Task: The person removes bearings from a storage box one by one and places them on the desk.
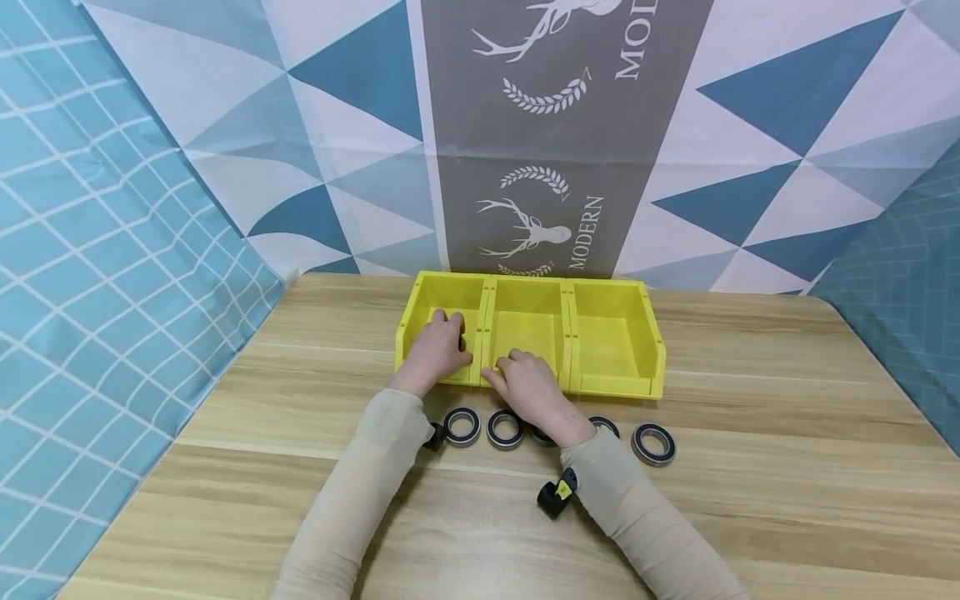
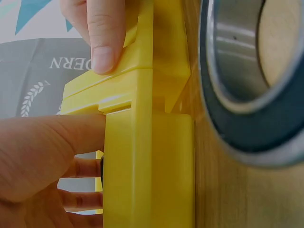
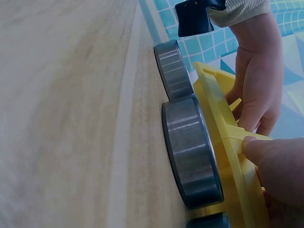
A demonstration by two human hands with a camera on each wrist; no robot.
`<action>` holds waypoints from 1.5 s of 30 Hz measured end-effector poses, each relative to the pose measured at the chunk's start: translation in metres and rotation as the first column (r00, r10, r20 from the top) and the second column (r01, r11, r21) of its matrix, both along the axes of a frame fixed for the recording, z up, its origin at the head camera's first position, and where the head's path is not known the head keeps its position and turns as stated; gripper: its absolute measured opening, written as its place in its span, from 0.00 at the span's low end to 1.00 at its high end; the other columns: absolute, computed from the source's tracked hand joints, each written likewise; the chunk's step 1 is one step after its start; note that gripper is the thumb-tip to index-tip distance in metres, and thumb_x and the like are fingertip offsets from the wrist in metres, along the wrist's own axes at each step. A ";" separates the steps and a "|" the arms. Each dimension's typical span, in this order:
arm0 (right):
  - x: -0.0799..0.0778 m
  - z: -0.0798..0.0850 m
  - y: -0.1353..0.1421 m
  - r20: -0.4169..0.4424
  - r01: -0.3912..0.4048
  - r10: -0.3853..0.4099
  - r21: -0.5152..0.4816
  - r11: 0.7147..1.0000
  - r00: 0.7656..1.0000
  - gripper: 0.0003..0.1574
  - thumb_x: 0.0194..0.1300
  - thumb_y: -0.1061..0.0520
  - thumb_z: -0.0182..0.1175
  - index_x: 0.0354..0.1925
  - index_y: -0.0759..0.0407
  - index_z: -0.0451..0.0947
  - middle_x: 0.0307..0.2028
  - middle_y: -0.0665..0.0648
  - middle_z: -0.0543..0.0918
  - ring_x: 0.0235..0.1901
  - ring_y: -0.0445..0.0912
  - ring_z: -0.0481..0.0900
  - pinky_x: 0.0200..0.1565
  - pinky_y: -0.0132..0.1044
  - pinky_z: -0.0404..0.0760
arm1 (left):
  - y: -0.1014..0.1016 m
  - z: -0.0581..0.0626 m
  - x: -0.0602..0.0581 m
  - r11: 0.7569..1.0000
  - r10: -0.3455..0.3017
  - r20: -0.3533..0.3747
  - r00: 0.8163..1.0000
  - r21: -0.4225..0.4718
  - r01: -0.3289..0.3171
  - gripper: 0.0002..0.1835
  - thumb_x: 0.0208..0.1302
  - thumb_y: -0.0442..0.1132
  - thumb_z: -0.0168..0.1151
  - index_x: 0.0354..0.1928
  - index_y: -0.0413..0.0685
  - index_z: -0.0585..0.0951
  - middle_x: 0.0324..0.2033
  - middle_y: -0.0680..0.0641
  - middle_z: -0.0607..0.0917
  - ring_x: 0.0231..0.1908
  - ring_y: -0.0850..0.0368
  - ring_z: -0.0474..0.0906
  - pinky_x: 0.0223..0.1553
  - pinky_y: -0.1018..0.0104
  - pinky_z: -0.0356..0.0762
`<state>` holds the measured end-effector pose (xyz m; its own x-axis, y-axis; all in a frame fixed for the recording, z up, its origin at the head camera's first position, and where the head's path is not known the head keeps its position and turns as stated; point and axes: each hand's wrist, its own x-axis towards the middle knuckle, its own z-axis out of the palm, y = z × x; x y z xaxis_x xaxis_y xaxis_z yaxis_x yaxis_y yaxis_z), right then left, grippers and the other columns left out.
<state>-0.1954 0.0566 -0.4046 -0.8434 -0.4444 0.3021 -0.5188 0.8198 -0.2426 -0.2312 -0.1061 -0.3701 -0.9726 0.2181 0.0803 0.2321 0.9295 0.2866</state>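
Observation:
My left hand (image 1: 438, 348) reaches into the left compartment of a yellow three-part bin (image 1: 609, 386). Between its thumb and fingers a dark rim shows, part of a ring bearing (image 1: 462, 342) that it pinches; the bin wall hides most of it in the left wrist view. My right hand (image 1: 531, 387) is over the front of the middle compartment. Its thumb (image 3: 254, 148) touches the bin's edge by the divider, and its other fingers are mostly hidden, so whether they hold anything does not show. Ring bearings (image 1: 462, 427) lie in a row before the bin.
Several black-and-silver bearings make up the row, with one (image 1: 653, 444) at its right end; the right hand and forearm partly cover others. The wooden table (image 1: 750, 517) meets a patterned cloth backdrop (image 1: 360, 125) behind the bin. Each wrist carries a small black camera (image 1: 553, 498).

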 end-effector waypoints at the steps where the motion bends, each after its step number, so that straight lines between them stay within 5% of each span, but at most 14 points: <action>1: 0.000 0.000 0.000 0.000 0.000 0.000 0.000 1.000 1.000 0.24 0.67 0.45 0.48 0.32 0.63 0.80 0.27 0.58 0.78 0.27 0.51 0.76 0.32 0.43 0.75 | 0.000 0.000 0.000 1.000 0.001 -0.005 1.000 0.003 -0.001 0.22 0.50 0.41 0.64 0.45 0.39 0.72 0.40 0.39 0.71 0.32 0.48 0.71 0.35 0.57 0.73; 20: 0.000 -0.001 0.000 -0.004 0.004 -0.004 -0.001 1.000 1.000 0.25 0.67 0.45 0.48 0.31 0.63 0.80 0.26 0.57 0.77 0.26 0.50 0.76 0.31 0.43 0.75 | -0.010 0.000 0.007 0.998 0.027 -0.078 0.997 0.050 -0.023 0.20 0.47 0.41 0.60 0.43 0.41 0.74 0.32 0.43 0.76 0.28 0.50 0.71 0.32 0.60 0.72; 45: -0.002 -0.003 0.000 -0.022 -0.003 0.003 -0.015 1.000 1.000 0.23 0.66 0.46 0.49 0.28 0.61 0.79 0.23 0.55 0.75 0.24 0.49 0.74 0.28 0.41 0.73 | -0.022 0.013 0.025 0.999 -0.035 -0.161 0.986 0.013 0.037 0.17 0.45 0.39 0.62 0.38 0.42 0.73 0.32 0.44 0.71 0.30 0.51 0.66 0.28 0.62 0.67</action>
